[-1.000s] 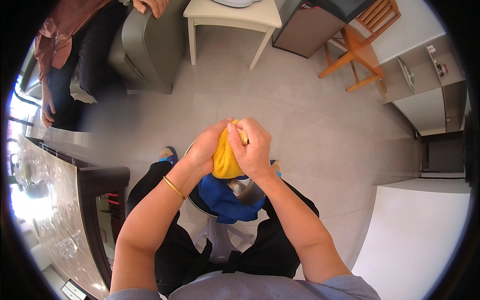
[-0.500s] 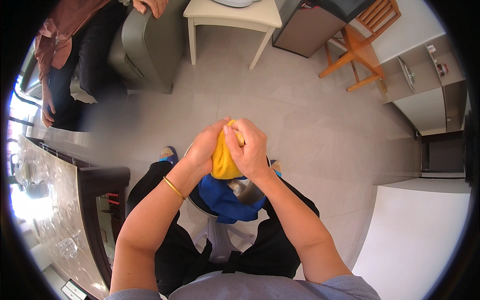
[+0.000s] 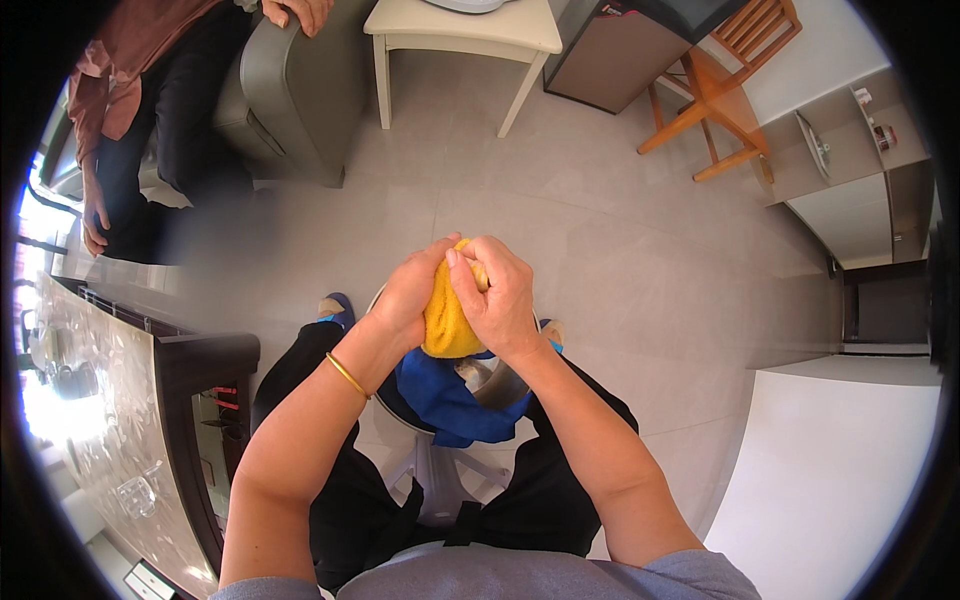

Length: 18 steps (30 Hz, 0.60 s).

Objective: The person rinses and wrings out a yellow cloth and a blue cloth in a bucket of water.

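Observation:
Both of my hands are closed around a bunched yellow cloth in front of me. My left hand wraps its left side, fingers tucked behind it. On the cloth's right side, my right hand grips with curled fingers. Something pale shows between the right fingers, too small to make out. Below the cloth a metal bowl stands between my knees, with a blue cloth draped beside it and over the edge of what supports it. My hands hide part of the bowl.
A grey plastic stool is under the bowl. At left stand a marble-topped table and a seated person by a grey armchair. Ahead is a white table; at right, a wooden chair and a white cabinet.

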### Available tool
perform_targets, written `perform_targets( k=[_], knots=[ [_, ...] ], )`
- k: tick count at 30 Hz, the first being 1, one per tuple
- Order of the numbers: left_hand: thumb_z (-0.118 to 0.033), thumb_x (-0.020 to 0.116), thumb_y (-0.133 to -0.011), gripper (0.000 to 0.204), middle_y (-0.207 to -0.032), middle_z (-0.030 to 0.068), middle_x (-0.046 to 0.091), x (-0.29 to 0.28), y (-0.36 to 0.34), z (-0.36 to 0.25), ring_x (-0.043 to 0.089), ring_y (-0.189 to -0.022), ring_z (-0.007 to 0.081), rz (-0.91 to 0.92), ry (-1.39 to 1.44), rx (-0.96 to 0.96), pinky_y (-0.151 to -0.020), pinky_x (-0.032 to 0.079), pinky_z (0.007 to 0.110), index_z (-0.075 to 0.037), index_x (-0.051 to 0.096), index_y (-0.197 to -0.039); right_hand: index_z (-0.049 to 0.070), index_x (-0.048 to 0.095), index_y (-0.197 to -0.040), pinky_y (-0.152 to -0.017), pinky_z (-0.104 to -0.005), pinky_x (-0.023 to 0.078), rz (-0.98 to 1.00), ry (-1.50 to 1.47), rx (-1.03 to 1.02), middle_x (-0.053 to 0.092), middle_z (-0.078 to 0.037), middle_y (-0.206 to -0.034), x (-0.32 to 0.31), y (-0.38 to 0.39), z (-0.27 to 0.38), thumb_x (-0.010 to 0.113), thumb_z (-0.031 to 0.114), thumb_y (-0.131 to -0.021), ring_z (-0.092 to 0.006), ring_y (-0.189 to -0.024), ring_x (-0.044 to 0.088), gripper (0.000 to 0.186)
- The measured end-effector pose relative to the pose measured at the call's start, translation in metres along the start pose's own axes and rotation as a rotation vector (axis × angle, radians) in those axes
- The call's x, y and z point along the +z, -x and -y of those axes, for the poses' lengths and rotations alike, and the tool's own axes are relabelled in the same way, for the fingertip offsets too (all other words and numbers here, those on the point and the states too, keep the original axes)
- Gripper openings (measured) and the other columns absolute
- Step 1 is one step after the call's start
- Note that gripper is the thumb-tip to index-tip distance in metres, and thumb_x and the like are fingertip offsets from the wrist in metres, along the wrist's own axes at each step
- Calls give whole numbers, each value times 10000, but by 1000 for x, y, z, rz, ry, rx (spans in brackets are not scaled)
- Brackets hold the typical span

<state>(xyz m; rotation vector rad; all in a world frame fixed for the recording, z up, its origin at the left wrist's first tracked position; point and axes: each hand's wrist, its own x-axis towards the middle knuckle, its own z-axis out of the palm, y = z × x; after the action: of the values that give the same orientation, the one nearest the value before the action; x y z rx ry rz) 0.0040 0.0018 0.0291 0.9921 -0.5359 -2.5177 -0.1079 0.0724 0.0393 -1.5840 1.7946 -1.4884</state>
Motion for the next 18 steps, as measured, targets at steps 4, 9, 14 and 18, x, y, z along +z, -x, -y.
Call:
perform_targets(
  k=[4,9,14,18],
  knots=[
    [-294,435,-1069,278,-1036,75,655,-4,-2,3,665,-921,189,1,-48,0,-829,569,344,-57,562,-1139,1,551,-872,-615,-380,504,13,-4,48,619,-169,-791,-1,1,1,658,155,-942,-336,-661,606,201],
    [-343,444,-1064,355,-1072,86,658,3,3,4,660,-948,196,-92,-60,-20,-851,561,349,-34,578,-1177,2,603,-1019,-752,-368,538,36,22,147,666,-176,-880,-5,-2,-4,680,268,-950,-315,-800,666,285],
    [-423,471,-1056,454,-954,72,663,-8,0,-10,631,-889,158,-141,-618,65,-812,532,301,-8,650,-1101,18,631,-1146,-864,-364,522,466,-123,399,683,-174,-999,-34,-6,-20,697,274,-920,-294,-953,671,349],
    [-455,464,-1056,507,-897,67,653,-14,0,-23,613,-869,148,-111,-894,394,-829,509,286,4,676,-1027,77,656,-1165,-910,-362,504,854,-101,364,691,-115,-1063,-33,0,-18,683,211,-910,-263,-1004,654,289]
  ],
)
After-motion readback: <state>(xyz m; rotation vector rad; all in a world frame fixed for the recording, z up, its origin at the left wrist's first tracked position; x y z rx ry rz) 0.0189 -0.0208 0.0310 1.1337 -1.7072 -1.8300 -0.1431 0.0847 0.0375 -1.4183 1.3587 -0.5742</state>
